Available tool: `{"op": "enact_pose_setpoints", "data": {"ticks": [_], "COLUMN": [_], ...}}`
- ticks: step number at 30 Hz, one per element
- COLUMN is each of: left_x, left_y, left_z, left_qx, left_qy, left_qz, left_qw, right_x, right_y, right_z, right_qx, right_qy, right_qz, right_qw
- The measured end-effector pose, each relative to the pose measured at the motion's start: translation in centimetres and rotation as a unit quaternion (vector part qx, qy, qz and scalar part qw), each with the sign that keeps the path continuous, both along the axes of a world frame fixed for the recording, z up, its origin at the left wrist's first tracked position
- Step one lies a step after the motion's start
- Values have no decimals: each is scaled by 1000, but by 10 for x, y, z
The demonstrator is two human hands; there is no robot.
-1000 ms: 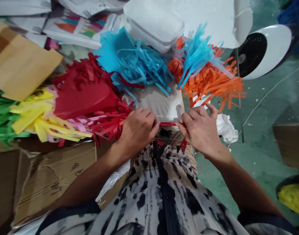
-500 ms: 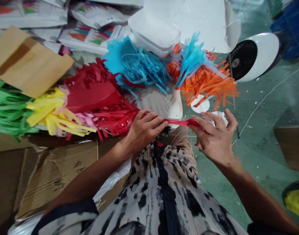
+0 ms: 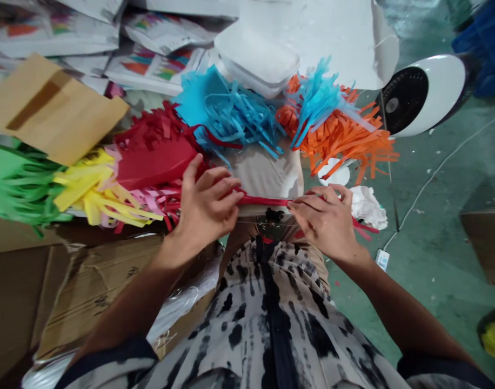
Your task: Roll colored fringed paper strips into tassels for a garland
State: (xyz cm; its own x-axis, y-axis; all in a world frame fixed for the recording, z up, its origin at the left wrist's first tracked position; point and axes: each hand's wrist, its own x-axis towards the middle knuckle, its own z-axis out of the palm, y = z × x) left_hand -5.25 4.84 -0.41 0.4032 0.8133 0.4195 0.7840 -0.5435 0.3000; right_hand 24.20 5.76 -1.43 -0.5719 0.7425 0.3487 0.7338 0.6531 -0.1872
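A red paper tassel (image 3: 267, 201) is stretched level between my hands, its middle twisted into a narrow band. My left hand (image 3: 205, 202) pinches the band's left end between thumb and fingers, with the other fingers raised. My right hand (image 3: 326, 216) is closed on the band's right part, and red strips stick out beyond it. Just behind my left hand lies a pile of red fringed paper (image 3: 154, 159), which that hand partly covers. My fingers hide some of the tassel.
Blue (image 3: 235, 111), orange (image 3: 345, 138), yellow (image 3: 93, 186) and green fringed paper (image 3: 24, 183) lie around. A white plastic tub (image 3: 255, 59) stands behind, and a black-and-white fan (image 3: 426, 94) at right. Crumpled white tissue (image 3: 368, 207) is beside my right hand; cardboard (image 3: 97, 286) lies at left.
My left hand has moved left along the tassel and its fingers have lifted. The right hand has shifted left too, uncovering the white tissue and red strips at its right.
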Motion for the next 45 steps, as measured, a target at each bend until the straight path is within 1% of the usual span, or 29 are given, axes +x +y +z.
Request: {"op": "enact_pose_setpoints", "data": {"ticks": [3, 5, 8, 11, 15, 18, 20, 24, 28, 33, 37, 41, 43, 45], "left_x": [23, 39, 48, 46, 47, 51, 52, 51, 49, 49, 44, 39, 38, 37], "left_y": [4, 8, 12, 13, 14, 14, 15, 19, 26, 27, 25, 26, 23, 15], "left_z": [-3, -11, -21, -23, -19, -17, -15, -10, -2, 1, -4, -11, -13, -15], "left_qx": [50, 26, -28, -49, -41, -34, -38, -78, -123, -139, -141, -125, -104, -82], "left_qy": [28, 32, 33, 52, 83, 102, 115, 113, 94, 79, 71, 49, 52, 63], "left_qz": [-44, -73, -80, -75, -62, -26, -1, 12, 7, 26, 25, 36, 25, -6], "left_qw": [997, 996, 996, 995, 994, 994, 993, 990, 988, 987, 987, 990, 993, 995], "right_x": [-2, -3, -3, -3, -8, -10, -10, -10, -14, -20, -22, -22, -21, -19], "right_y": [5, 6, 8, 9, 11, 11, 12, 16, 22, 22, 17, 14, 11, 6], "right_z": [-1, -1, -1, 1, 2, 1, 1, 5, 12, 12, 7, 2, 3, 5], "right_qx": [6, -2, -10, -17, -29, -40, -60, -108, -135, -112, -82, -65, -62, -62], "right_qy": [16, 15, 3, -13, -40, -28, -8, 12, -23, -52, -73, -57, -58, -70], "right_qz": [8, 6, 1, -2, -18, -41, -54, -67, -75, -96, -113, -125, -125, -121], "right_qw": [1000, 1000, 1000, 1000, 999, 998, 997, 992, 988, 988, 987, 988, 988, 988]}}
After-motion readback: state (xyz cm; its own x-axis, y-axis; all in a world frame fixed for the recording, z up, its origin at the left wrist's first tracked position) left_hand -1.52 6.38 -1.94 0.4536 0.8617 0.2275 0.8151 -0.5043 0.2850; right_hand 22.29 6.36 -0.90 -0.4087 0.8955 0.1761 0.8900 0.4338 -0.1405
